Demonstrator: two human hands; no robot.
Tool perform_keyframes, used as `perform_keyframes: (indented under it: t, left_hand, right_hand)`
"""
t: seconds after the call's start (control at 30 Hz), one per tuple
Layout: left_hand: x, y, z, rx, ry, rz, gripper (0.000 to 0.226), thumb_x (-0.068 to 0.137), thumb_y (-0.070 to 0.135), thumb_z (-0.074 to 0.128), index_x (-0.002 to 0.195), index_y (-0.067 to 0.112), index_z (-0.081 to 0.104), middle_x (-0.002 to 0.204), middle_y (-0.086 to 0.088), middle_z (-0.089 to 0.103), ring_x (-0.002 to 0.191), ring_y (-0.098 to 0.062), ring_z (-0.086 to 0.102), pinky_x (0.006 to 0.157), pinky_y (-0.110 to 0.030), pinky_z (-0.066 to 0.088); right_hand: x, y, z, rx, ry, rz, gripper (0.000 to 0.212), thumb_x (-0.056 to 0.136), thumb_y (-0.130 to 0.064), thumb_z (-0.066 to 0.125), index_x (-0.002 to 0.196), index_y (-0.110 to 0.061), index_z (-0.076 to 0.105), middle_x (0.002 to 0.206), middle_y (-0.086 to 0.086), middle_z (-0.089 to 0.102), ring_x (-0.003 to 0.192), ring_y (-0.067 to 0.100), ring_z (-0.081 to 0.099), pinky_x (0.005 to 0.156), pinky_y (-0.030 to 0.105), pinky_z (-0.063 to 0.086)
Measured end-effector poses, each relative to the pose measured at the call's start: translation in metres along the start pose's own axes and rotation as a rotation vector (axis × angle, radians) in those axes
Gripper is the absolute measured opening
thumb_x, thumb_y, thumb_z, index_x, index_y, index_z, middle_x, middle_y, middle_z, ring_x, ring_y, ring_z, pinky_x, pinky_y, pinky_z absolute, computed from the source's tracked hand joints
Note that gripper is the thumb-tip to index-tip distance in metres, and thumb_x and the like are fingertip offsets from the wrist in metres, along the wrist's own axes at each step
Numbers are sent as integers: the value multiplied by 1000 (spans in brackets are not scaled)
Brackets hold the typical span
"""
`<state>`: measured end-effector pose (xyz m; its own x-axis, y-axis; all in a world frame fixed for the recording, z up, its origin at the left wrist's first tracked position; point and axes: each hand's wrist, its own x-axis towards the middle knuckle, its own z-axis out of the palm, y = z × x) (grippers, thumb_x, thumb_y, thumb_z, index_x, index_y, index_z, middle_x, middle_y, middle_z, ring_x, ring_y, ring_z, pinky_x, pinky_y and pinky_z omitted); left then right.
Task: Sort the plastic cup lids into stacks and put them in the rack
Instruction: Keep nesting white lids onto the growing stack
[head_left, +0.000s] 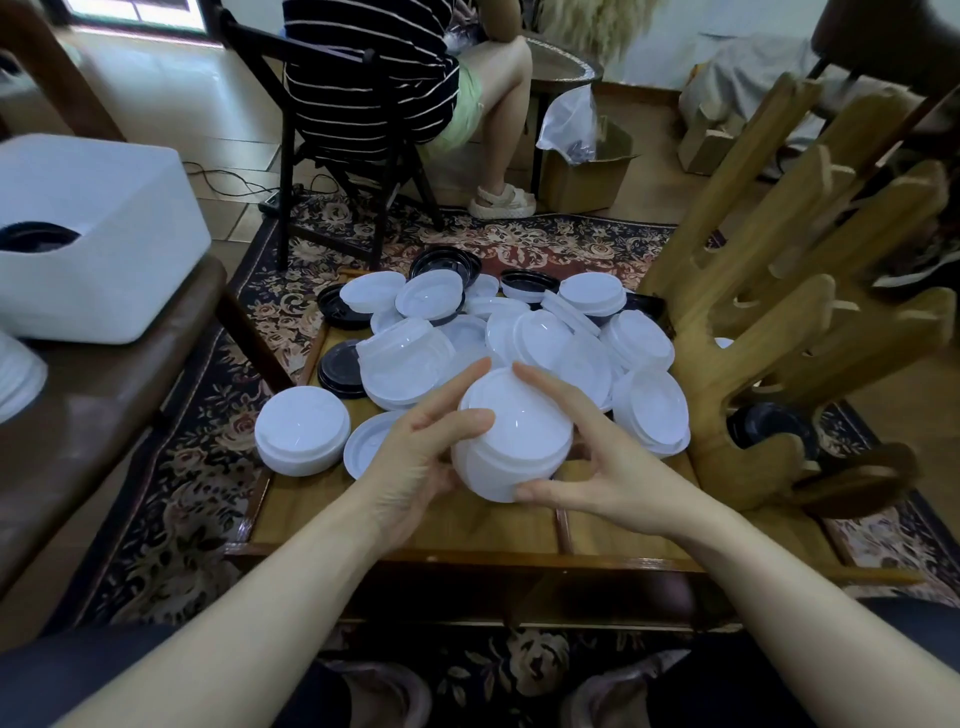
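Together, both hands' fingers (540, 382) around lid stack (511, 434)

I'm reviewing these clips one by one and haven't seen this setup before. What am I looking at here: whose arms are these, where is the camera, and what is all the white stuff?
There is no machine here. The single picture comes from a camera worn on a person's head, looking down at their own bare arms. The left hand and right hand together grip a stack of white lids above a low wooden table. On the table lies a loose pile of white lids with a few black lids among them. At right stands the wooden rack meant for the stacks. Another person sits on a chair behind.
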<state>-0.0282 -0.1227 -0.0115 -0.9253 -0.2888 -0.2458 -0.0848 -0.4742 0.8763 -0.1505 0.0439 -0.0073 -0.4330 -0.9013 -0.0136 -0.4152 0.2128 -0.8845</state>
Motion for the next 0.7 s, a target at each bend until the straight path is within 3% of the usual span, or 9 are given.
perform_keyframes:
  t: [0.1, 0.17, 0.23, 0.3, 0.37, 0.53, 0.7]
  left_hand:
    - [1, -1, 0, -6, 25, -3, 66, 60, 32, 78, 124, 42, 67, 125, 12, 69, 115, -11, 65, 74, -28, 58]
    - [3, -1, -1, -9, 47, 8, 68, 57, 35, 79, 123, 43, 68, 126, 14, 69, 117, -11, 63, 82, -35, 56]
    - [3, -1, -3, -12, 64, 18, 71, 53, 40, 79, 123, 45, 68, 127, 15, 68, 119, -12, 61, 85, -37, 53]
    - [4, -1, -5, -12, 72, 20, 70, 52, 42, 79, 121, 47, 68, 128, 14, 67, 122, -13, 59, 87, -39, 52]
    - [4, -2, -5, -4, 71, 19, 69, 52, 42, 80, 120, 47, 69, 128, 14, 67, 124, -14, 58, 93, -43, 50]
    - [3, -1, -5, 9, 62, 15, 70, 52, 42, 80, 121, 46, 68, 127, 15, 68, 125, -15, 57, 98, -47, 48]
    - [3, 0, -5, 15, 58, 11, 71, 52, 42, 80, 121, 46, 68, 128, 15, 67, 127, -16, 56, 108, -55, 41]
  right_hand:
    - [0, 6, -15, 13, 31, 81, 103, 68, -46, 85, 147, -51, 19, 142, -26, 42, 129, -3, 45, 100, 21, 46]
    - [0, 15, -29, -55, 218, 171, 102, 65, -54, 81, 148, -46, 23, 137, -18, 44, 120, 0, 51, 93, 25, 48]
    - [-1, 28, -43, -219, 430, 274, 91, 69, -54, 77, 147, -33, 34, 127, -12, 48, 104, 6, 56, 83, 29, 48]
    - [-3, 45, -53, -499, 530, 385, 71, 78, -51, 75, 137, -25, 44, 118, -8, 50, 90, 11, 57, 72, 32, 49]
    - [-4, 59, -57, -678, 527, 480, 49, 85, -44, 70, 124, -22, 52, 114, -4, 52, 84, 13, 57, 66, 35, 49]
    - [-3, 67, -54, -797, 472, 556, 13, 92, -34, 60, 97, -22, 61, 109, 0, 56, 85, 18, 57, 67, 35, 48]
    - [-3, 55, -57, -793, 500, 561, 6, 92, -25, 58, 88, -21, 60, 97, 0, 60, 84, 20, 58, 70, 38, 51]
